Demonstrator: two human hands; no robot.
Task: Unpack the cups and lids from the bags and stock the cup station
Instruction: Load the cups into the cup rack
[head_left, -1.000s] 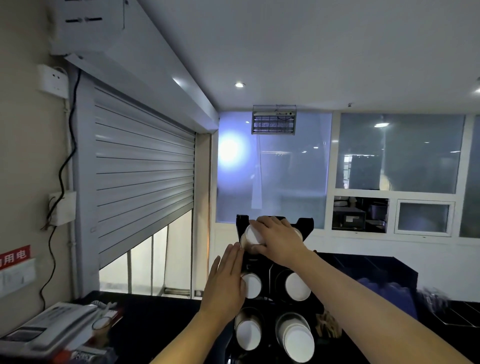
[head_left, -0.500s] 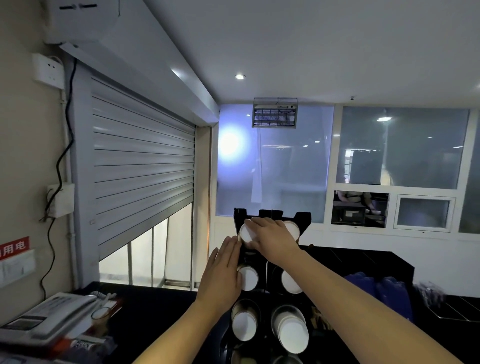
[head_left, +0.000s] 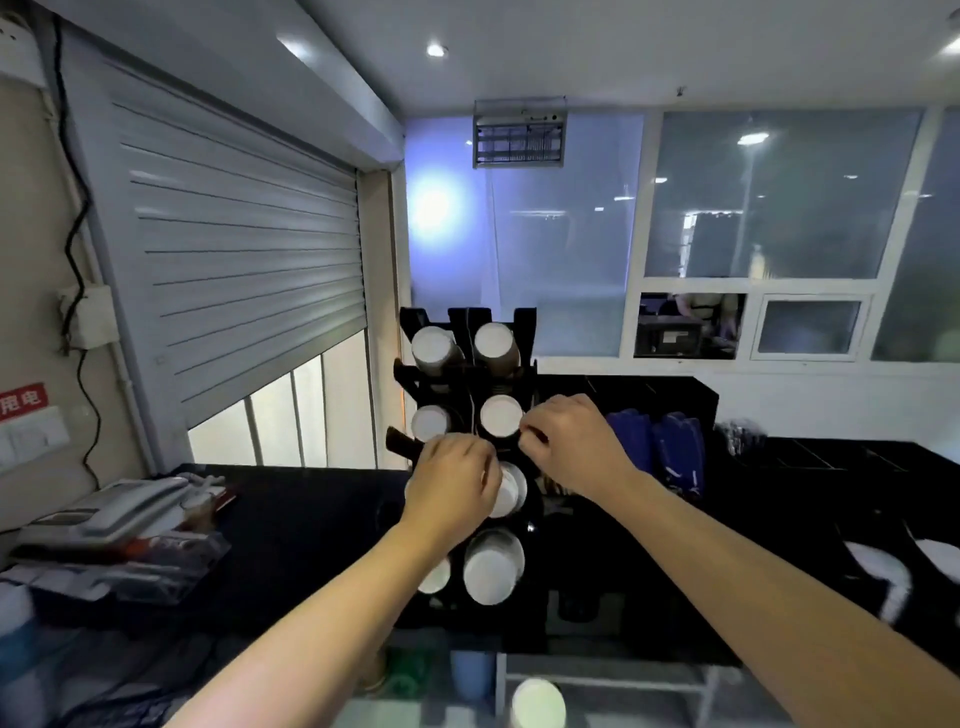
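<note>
A black cup rack stands on the dark counter, two columns wide and several rows high. White cup stacks lie in it with their bottoms facing me. The top-row stacks and the second-row right stack are in plain view. My left hand is curled over the third-row left stack and hides it; its fingers touch the third-row right stack. My right hand has bent fingers at the rack's edge, just right of the second-row right stack. The bottom-row stack shows below my left wrist.
A desk phone and clutter sit at the counter's left end. Blue packets stand in a black bin right of the rack. A half-raised roller shutter is on the left. A pale cup sits on a lower shelf.
Both hands dropped from the rack's top row to the middle rows. The top-row stacks are now uncovered, and my view tilted down to show more counter.
</note>
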